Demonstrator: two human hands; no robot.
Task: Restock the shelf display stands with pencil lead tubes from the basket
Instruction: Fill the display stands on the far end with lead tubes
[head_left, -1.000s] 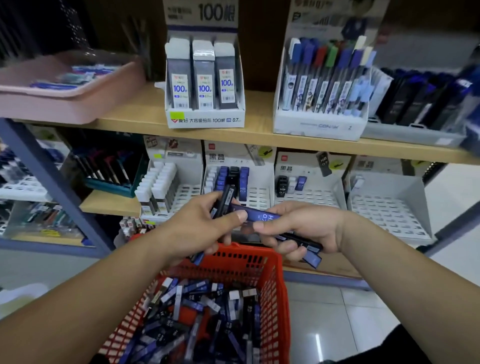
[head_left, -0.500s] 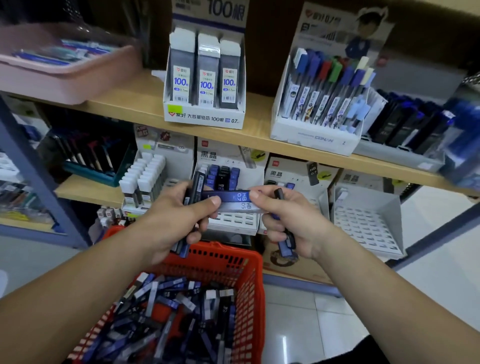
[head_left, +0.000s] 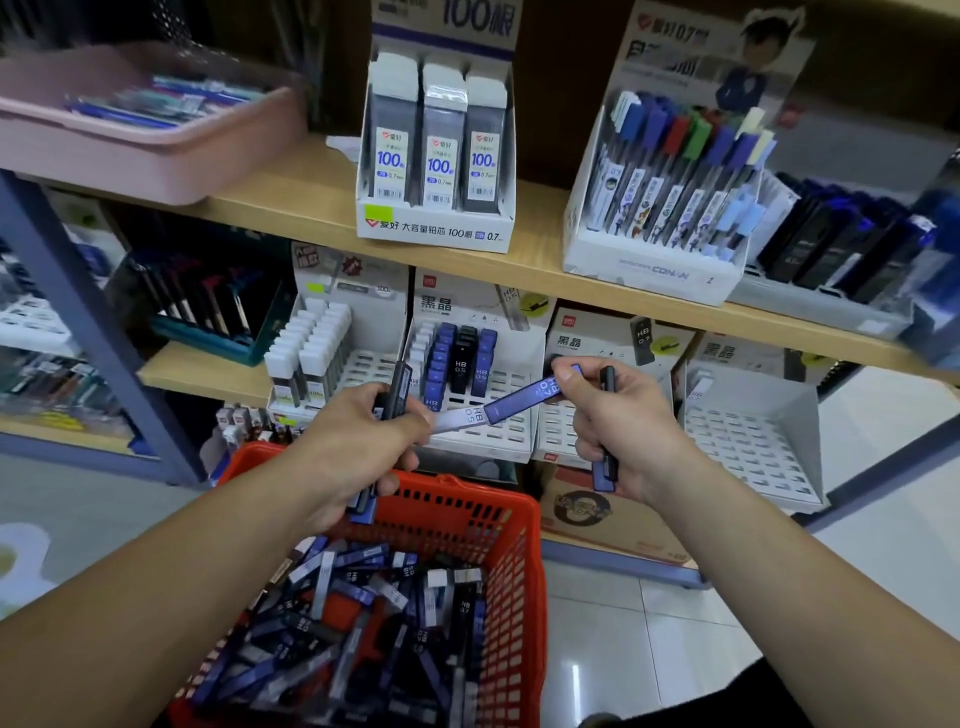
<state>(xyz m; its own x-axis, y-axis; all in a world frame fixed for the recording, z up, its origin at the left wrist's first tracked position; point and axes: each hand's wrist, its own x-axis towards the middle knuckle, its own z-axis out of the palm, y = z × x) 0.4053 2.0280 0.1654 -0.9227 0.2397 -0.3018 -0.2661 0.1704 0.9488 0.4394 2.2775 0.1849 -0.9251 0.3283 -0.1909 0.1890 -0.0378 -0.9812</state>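
One blue plastic "HB 0.5" lead tube (head_left: 498, 408), held at both ends
Left hand (head_left: 358, 441) and right hand (head_left: 618, 421) pinch it, each also clutching spare tubes (head_left: 397, 387), above red plastic basket (head_left: 467, 493).

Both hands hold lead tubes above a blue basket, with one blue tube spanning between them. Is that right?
No: the head view shows the basket is red, not blue. The left hand and right hand do hold lead tubes above it, with one blue tube spanning between them.
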